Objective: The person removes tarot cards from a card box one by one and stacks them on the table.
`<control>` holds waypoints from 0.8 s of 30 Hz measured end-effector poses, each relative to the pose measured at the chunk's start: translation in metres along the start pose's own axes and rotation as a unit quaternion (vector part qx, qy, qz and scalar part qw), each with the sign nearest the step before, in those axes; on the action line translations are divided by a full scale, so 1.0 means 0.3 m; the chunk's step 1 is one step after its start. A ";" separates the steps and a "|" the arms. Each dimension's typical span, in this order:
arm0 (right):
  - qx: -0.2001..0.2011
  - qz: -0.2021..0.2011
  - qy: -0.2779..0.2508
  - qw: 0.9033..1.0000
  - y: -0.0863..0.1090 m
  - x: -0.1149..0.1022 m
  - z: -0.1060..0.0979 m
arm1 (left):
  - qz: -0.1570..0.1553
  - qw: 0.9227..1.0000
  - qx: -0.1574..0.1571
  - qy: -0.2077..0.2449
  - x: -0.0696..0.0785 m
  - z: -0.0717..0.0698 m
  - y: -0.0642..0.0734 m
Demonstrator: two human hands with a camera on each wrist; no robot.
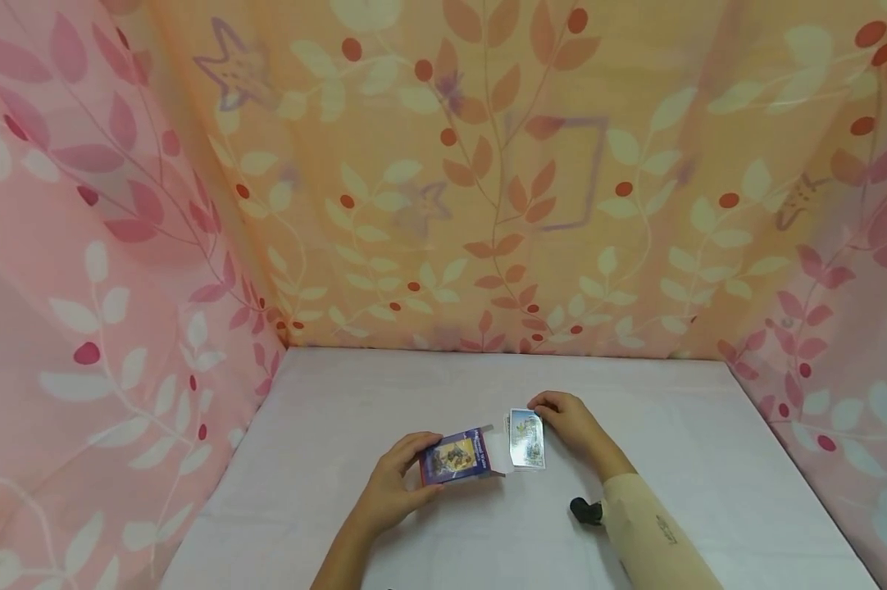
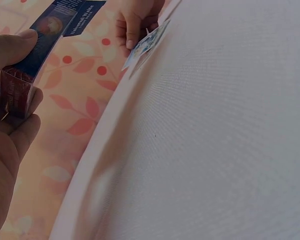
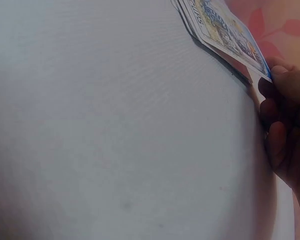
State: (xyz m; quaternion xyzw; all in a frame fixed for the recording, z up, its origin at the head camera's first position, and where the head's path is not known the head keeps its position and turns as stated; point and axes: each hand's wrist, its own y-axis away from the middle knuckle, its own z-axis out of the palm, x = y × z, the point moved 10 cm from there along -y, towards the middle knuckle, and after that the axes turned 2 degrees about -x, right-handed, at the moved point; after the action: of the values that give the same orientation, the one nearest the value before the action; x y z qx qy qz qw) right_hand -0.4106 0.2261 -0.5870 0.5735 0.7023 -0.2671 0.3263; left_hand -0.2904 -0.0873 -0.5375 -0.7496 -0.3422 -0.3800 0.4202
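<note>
My left hand (image 1: 390,489) grips a blue and red card box (image 1: 449,459) with a yellow picture on it; its right-hand end flap stands open. In the left wrist view, "Universal Waite" is printed on the box flap (image 2: 85,19). To the right of the box, illustrated cards (image 1: 527,440) lie on the white cloth, partly overlapping. My right hand (image 1: 572,424) pinches the top card by its upper right corner. In the right wrist view, this card (image 3: 227,32) is tilted a little above the others. Whether more cards are inside the box is hidden.
A white cloth covers the table (image 1: 384,393). Beside the right sleeve (image 1: 653,524) a small black object (image 1: 586,511) sits near the wrist. Pink and orange leaf-patterned curtains (image 1: 488,205) hang behind the table and along both sides.
</note>
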 end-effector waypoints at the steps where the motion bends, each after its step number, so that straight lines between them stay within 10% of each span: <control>1: 0.000 0.001 0.003 1.000 -0.001 0.001 0.001 | 0.001 1.000 0.001 0.000 0.000 0.000 0.000; 24: 0.035 0.000 0.081 0.996 -0.014 0.025 0.002 | -0.011 1.000 0.001 0.002 -0.007 0.010 -0.001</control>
State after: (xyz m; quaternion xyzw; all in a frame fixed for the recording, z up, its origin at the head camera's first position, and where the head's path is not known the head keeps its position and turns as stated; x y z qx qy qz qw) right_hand -0.4157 0.2296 -0.5932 0.6041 0.7168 -0.2439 0.2484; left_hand -0.2910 -0.0850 -0.5402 -0.7447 -0.3502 -0.3860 0.4170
